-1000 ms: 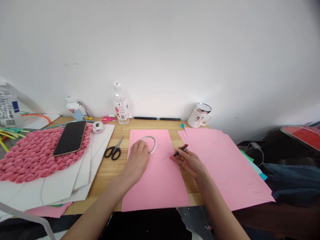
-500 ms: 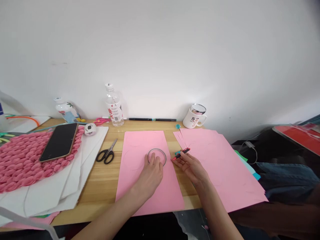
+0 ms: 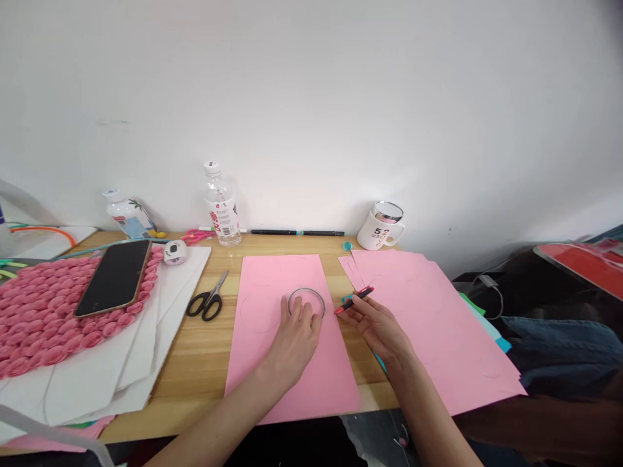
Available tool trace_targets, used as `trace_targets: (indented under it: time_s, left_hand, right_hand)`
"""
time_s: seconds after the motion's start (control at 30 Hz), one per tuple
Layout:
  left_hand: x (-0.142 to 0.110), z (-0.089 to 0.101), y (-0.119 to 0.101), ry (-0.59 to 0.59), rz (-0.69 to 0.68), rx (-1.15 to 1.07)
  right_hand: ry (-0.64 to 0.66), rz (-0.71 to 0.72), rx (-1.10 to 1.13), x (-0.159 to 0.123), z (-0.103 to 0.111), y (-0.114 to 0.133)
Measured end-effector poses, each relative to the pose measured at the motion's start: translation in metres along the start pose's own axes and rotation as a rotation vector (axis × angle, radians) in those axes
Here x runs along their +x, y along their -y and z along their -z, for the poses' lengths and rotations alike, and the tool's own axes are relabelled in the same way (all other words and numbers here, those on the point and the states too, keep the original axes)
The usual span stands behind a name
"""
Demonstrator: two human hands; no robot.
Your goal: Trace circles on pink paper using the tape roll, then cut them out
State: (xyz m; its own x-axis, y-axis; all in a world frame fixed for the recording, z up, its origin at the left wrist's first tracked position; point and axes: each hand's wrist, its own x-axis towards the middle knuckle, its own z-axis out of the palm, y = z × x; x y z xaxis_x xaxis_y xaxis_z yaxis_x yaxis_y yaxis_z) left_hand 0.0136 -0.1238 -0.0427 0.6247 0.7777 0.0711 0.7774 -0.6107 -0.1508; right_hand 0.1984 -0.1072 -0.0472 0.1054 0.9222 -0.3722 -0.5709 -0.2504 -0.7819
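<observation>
A pink sheet of paper (image 3: 287, 395) lies before me, with faint circle outlines drawn on its left half. On it rests a thin round ring (image 3: 307, 290), its lower part hidden by my left hand (image 3: 296, 340). That hand's bent fingers hold the ring flat against the paper. Just off the sheet's right edge, my right hand (image 3: 377, 324) pinches a black pen with red ends (image 3: 354, 301) between thumb and fingers. The pen is tilted, its lower red end close to the sheet's edge.
Black-handled scissors (image 3: 209, 303) lie left of the sheet. Further left, a phone (image 3: 115, 275) rests on pink rolled-paper rosettes (image 3: 39, 311). A water bottle (image 3: 222, 211), two dark pens (image 3: 296, 232) and a white mug (image 3: 377, 228) line the wall. More pink sheets (image 3: 438, 324) spread rightward.
The view has shifted very slightly. My left hand stays on the ring, and my right hand still grips the pen, with little visible movement.
</observation>
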Motion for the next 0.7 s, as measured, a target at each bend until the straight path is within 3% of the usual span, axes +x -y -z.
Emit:
trace_targets:
  time_s: [0.13, 0.23, 0.43, 0.7]
  left_hand:
    - [0.01, -0.001, 0.001, -0.137, 0.017, -0.132]
    - [0.019, -0.001, 0.001, -0.101, 0.038, -0.157]
    - [0.026, -0.004, 0.003, -0.049, 0.026, -0.197]
    - [0.024, -0.011, 0.004, -0.054, 0.014, -0.111]
  right_hand:
    - [0.023, 0.145, -0.115, 0.016, -0.012, 0.016]
    - [0.076, 0.254, -0.214, 0.039, -0.028, 0.024]
    - [0.209, 0.249, -0.312, 0.079, -0.058, 0.011]
    - [0.417, 0.225, -0.519, 0.092, -0.065, 0.0]
